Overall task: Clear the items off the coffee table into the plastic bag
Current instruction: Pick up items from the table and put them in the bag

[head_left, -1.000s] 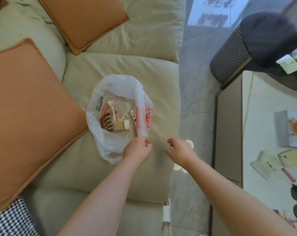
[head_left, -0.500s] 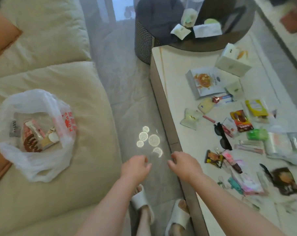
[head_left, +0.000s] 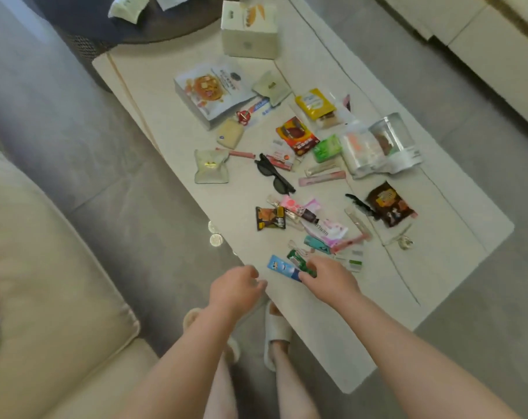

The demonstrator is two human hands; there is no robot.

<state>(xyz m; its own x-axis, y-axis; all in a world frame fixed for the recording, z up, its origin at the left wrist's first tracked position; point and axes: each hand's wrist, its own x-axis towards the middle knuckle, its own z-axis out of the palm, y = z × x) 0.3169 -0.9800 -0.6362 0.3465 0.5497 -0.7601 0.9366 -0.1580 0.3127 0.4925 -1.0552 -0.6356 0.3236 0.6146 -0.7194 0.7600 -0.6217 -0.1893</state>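
**Inspector A:** We record a change of view. A second ago we faced the sofa and the plastic bag, the left hand at its rim; half a second ago the bag sat at the left of the view. Now the pale rectangular stone-topped desk [head_left: 317,313] fills the view, and the bag is all but out of sight, at most a white and red blur at the far left edge, which we cannot confirm.

**Inspector B:** Agreed. We judge one drop-off finished and the next pick-up beginning. The right hand [head_left: 332,278] has come down on the near cluster, its fingers [head_left: 306,272] touching the flat blue foil sachet [head_left: 282,267] and the small green wrapper [head_left: 299,261]. Whether they pinch either, we cannot tell.

**Inspector A:** The left hand [head_left: 235,287] hovers at the desk's near left edge, fingers loosely curled, grasping nothing.

**Inspector B:** Containers: the tall cream carton [head_left: 249,28] stands upright at the far end, contents hidden. The clear crumpled plastic pouch [head_left: 380,145] lies at the right; something brownish shows inside, not identifiable.

**Inspector A:** Loose items remain plentiful, among them the black folded sunglasses [head_left: 273,173] mid-desk. We judge most of the clearing outstanding.
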